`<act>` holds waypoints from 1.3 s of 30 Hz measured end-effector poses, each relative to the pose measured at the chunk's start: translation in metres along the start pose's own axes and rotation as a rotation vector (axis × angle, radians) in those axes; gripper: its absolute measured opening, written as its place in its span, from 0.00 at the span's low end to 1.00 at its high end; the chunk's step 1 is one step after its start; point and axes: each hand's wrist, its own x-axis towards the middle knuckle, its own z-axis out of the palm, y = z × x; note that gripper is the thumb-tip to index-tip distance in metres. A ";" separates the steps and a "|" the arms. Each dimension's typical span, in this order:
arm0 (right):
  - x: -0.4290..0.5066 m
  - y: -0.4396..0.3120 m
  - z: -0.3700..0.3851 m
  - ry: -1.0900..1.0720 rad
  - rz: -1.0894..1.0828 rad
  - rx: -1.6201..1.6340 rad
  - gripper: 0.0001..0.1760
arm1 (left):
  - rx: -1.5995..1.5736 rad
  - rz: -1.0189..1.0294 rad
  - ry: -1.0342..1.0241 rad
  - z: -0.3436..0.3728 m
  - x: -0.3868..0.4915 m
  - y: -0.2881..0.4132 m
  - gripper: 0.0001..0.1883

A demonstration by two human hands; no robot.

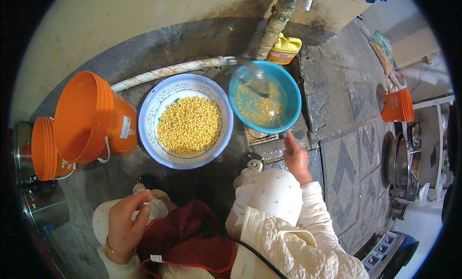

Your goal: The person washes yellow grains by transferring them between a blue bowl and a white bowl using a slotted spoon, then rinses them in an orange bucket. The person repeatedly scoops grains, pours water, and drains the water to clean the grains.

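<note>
Above the left knee, my left hand (127, 219) holds nothing; its thumb and fingers are apart, and a bangle circles the wrist. My right hand (296, 157) is closed at the near edge of a teal plastic basin (295, 107), around the thin handle of a slotted metal utensil (260, 85). The utensil's head is motion-blurred over the basin, which holds cloudy water and yellow beans or kernels (265, 113). Left of it, touching or nearly so, a white enamel basin with a blue rim (148, 138) holds a heap of wet-looking yellow beans or kernels (189, 125).
Orange buckets (124, 109) stand at the left beside metal pots (48, 203). A wrapped pipe (166, 72) runs along the wall behind the basins. A yellow jug (285, 50) stands by an upright pipe (276, 26). Another orange bucket (397, 106) and metal pans (400, 160) are at the right.
</note>
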 end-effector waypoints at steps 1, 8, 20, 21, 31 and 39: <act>0.004 0.012 -0.008 0.041 0.016 -0.107 0.33 | 0.000 -0.002 -0.003 -0.001 -0.001 0.000 0.17; 0.052 0.067 -0.035 -0.104 0.230 -0.621 0.39 | 0.007 -0.019 -0.017 -0.001 0.001 0.000 0.17; 0.068 0.060 -0.103 -0.506 0.507 -0.105 0.40 | 0.008 0.016 0.003 -0.002 -0.004 -0.002 0.17; 0.067 0.055 -0.100 -0.549 0.575 -0.056 0.39 | 0.007 0.022 0.000 -0.002 -0.003 -0.002 0.17; 0.022 0.056 -0.012 -0.514 0.950 0.942 0.39 | -0.006 0.007 -0.008 0.000 -0.001 0.000 0.18; -0.008 0.035 -0.015 -0.391 0.864 1.130 0.41 | 0.016 0.049 0.001 0.004 0.000 -0.001 0.18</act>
